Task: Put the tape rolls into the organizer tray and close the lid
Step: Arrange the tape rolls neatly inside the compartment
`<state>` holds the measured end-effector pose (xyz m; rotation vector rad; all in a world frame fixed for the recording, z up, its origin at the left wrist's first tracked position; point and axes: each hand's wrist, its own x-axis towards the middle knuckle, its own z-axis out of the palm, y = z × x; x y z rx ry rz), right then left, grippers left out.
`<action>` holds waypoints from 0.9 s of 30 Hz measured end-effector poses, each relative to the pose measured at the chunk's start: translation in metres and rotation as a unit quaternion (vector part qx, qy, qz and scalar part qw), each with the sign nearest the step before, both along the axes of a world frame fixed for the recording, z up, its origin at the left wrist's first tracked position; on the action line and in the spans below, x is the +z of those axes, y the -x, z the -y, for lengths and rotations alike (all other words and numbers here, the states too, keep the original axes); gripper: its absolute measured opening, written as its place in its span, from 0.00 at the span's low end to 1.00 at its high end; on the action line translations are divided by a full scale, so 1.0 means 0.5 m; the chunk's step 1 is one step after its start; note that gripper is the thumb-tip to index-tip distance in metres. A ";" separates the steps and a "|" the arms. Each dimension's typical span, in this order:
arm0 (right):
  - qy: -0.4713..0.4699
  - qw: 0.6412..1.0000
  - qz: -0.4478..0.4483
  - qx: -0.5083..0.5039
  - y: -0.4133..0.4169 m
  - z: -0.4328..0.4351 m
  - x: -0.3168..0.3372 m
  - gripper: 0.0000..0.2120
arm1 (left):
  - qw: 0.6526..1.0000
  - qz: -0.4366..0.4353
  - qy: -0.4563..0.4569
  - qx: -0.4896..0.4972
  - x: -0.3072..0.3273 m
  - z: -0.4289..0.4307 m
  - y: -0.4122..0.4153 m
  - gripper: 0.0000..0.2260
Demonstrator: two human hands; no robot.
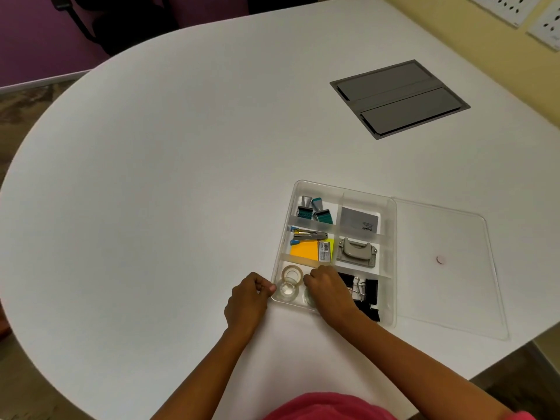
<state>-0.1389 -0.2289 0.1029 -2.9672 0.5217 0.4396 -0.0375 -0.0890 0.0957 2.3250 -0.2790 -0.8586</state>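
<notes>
A clear plastic organizer tray (391, 256) lies on the white table. Its near-left compartment holds a beige tape roll (292, 273) and a clear tape roll (287, 291) in front of it. A third clear roll (307, 297) sits partly under my right hand (328, 291), which rests over that compartment with fingers curled down on it. My left hand (250, 297) is at the tray's left outer wall, fingers curled, thumb tip touching the rim. The flat clear lid (448, 268) lies on the table just right of the tray.
Other compartments hold teal binder clips (316, 209), a grey card (359, 222), a stapler (309, 236), orange and yellow sticky notes (306, 251), a hole punch (356, 253) and black binder clips (368, 295). A grey cable hatch (400, 98) is set in the table far right.
</notes>
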 end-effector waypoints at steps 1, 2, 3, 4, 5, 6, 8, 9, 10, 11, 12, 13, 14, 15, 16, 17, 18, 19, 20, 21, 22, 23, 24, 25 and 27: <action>0.005 1.000 -0.008 0.002 0.001 0.001 -0.004 0.06 | 1.000 -0.001 0.000 0.001 0.000 0.000 -0.001 0.09; 0.013 1.000 -0.006 0.001 0.002 0.004 -0.006 0.05 | 1.000 -0.002 0.000 0.001 0.001 -0.001 -0.001 0.09; 0.019 1.000 -0.006 -0.004 0.001 0.008 -0.008 0.04 | 1.000 -0.003 0.000 0.001 0.001 -0.001 -0.002 0.09; 0.023 1.000 -0.016 -0.007 0.000 0.011 -0.012 0.04 | 1.000 -0.003 0.000 0.001 0.001 -0.001 -0.003 0.09; 0.031 0.999 -0.026 -0.002 0.000 0.013 -0.018 0.05 | 1.000 -0.004 0.001 0.000 0.002 -0.001 -0.003 0.09; 0.035 0.999 -0.032 0.000 0.000 0.014 -0.022 0.06 | 1.000 -0.006 0.002 0.000 0.002 0.000 -0.004 0.09; 0.035 0.999 -0.031 -0.012 -0.001 0.011 -0.018 0.07 | 1.000 -0.010 0.003 -0.001 0.002 -0.001 -0.006 0.09; 0.038 0.999 -0.027 -0.020 0.000 0.007 -0.012 0.08 | 1.000 -0.012 0.003 0.000 0.002 -0.001 -0.007 0.09; 0.045 0.998 -0.012 -0.030 0.001 0.004 -0.004 0.10 | 1.000 -0.014 0.003 0.000 0.002 -0.002 -0.007 0.09; 0.051 0.998 0.006 -0.038 0.002 0.001 0.004 0.14 | 1.000 -0.015 0.003 0.001 0.002 -0.002 -0.008 0.08; 0.053 0.997 0.032 -0.043 0.002 -0.003 0.009 0.17 | 1.000 -0.016 0.004 0.001 0.001 -0.002 -0.008 0.08; 0.046 0.996 0.058 -0.041 0.001 -0.007 0.013 0.19 | 1.000 -0.016 0.006 0.001 0.000 -0.002 -0.008 0.08; 0.035 0.996 0.076 -0.030 -0.001 -0.011 0.012 0.20 | 1.000 -0.016 0.006 0.002 -0.001 -0.002 -0.008 0.08; 0.028 0.995 0.092 -0.014 -0.002 -0.015 0.010 0.20 | 1.000 -0.015 0.006 0.003 -0.002 -0.002 -0.008 0.08; 0.021 0.995 0.102 0.007 -0.006 -0.020 0.009 0.19 | 1.000 -0.013 0.004 0.003 -0.002 -0.001 -0.008 0.09; 0.016 0.994 0.104 0.025 -0.010 -0.025 0.008 0.18 | 1.000 -0.013 0.003 0.002 -0.003 -0.001 -0.009 0.09; 0.014 0.994 0.099 0.043 -0.015 -0.030 0.007 0.17 | 1.000 -0.013 0.002 0.000 -0.004 -0.001 -0.009 0.09; 0.012 0.994 0.091 0.060 -0.020 -0.033 0.004 0.16 | 1.000 -0.014 0.002 -0.001 -0.004 -0.001 -0.009 0.09; 0.008 0.994 0.079 0.078 -0.027 -0.034 0.000 0.15 | 1.000 -0.015 0.002 -0.002 -0.003 0.000 -0.009 0.09; 0.004 0.994 0.062 0.095 -0.034 -0.033 -0.004 0.13 | 1.000 -0.016 0.003 -0.002 -0.003 0.000 -0.009 0.09; 0.010 0.993 0.042 0.112 -0.043 -0.030 -0.007 0.12 | 1.000 -0.016 0.004 0.001 -0.003 0.000 -0.008 0.08; 0.024 0.991 0.027 0.128 -0.053 -0.026 -0.005 0.11 | 1.000 -0.016 0.005 0.004 -0.003 -0.001 -0.008 0.08; 0.041 0.989 0.012 0.140 -0.060 -0.023 -0.002 0.11 | 1.000 -0.016 0.006 0.006 -0.003 -0.002 -0.007 0.08; 0.053 0.988 -0.002 0.146 -0.066 -0.020 0.001 0.11 | 1.000 -0.016 0.006 0.007 -0.004 -0.002 -0.007 0.08; 0.072 0.985 -0.021 0.157 -0.073 -0.015 0.003 0.12 | 1.000 -0.019 0.008 0.008 -0.005 -0.002 -0.007 0.08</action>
